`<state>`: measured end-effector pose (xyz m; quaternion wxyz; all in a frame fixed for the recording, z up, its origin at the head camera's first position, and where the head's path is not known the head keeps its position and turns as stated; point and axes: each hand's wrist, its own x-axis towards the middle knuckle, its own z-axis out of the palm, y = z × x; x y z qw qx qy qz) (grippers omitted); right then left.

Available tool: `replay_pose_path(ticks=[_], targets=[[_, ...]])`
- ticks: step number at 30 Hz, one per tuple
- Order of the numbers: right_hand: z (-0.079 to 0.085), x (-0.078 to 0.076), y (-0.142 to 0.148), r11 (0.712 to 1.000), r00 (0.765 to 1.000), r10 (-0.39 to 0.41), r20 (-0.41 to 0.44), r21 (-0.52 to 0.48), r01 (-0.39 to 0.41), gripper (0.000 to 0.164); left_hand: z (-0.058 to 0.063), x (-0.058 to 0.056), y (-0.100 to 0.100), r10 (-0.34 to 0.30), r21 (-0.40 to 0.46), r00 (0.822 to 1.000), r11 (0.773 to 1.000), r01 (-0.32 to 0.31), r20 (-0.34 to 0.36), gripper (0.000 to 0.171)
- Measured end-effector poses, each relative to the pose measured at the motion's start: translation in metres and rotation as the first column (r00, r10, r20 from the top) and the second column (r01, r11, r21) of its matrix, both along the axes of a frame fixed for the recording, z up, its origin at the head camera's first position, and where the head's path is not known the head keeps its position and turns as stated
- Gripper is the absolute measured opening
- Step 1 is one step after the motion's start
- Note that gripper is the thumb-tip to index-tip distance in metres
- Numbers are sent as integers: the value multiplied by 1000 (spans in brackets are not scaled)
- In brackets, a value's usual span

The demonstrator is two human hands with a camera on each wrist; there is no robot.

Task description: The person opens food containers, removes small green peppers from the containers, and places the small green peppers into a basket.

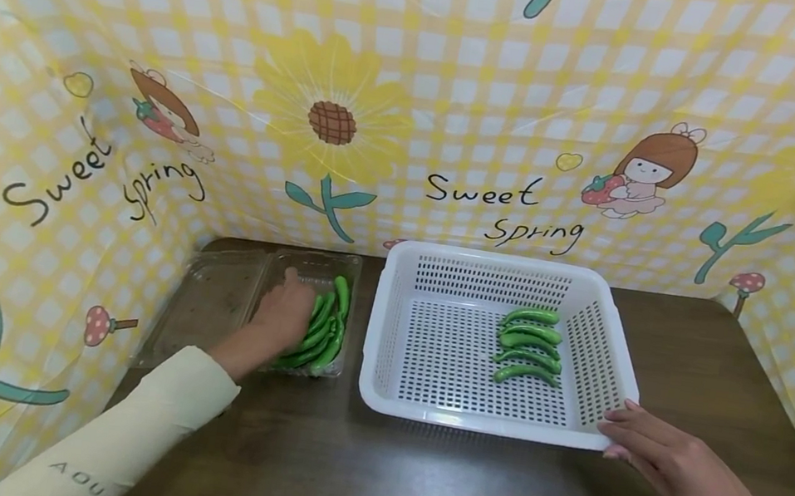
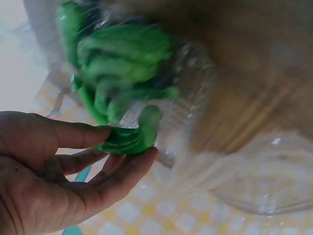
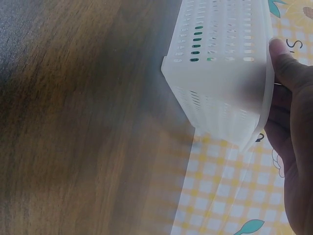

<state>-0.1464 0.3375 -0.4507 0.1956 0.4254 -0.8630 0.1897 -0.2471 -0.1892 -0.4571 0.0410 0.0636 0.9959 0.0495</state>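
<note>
A curved green pepper (image 2: 129,141) is pinched between the thumb and fingers of my left hand (image 1: 282,312), over the clear plastic box (image 1: 356,280) at the left. More green peppers (image 1: 328,344) are heaped in that box. Over at the right, my right hand (image 1: 672,456) grips the near right corner of the white plastic basket (image 1: 473,419). In the right wrist view its thumb and fingers lie on either side of the rim. Inside the basket, several green peppers (image 1: 530,341) lie in a column, each roughly crosswise, right of the middle.
The box's clear lid (image 1: 209,303) is folded open to the left. Box and basket stand side by side on a dark wooden table (image 1: 397,483). A yellow checked cloth (image 1: 459,122) with printed flowers and lettering hangs behind and at both sides.
</note>
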Motion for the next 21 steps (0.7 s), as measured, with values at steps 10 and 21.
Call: replay_pose_path(ticks=[10, 21], targets=[[0, 0, -1, 1000, 1000, 1, -4, 3, -1, 41, 39, -8, 25, -68, 95, 979, 992, 88, -192, 36], [4, 3, -1, 999, 997, -32, 67, 36, 30, 34, 79, -21, 82, -129, 158, 961, 972, 172, -246, 18]])
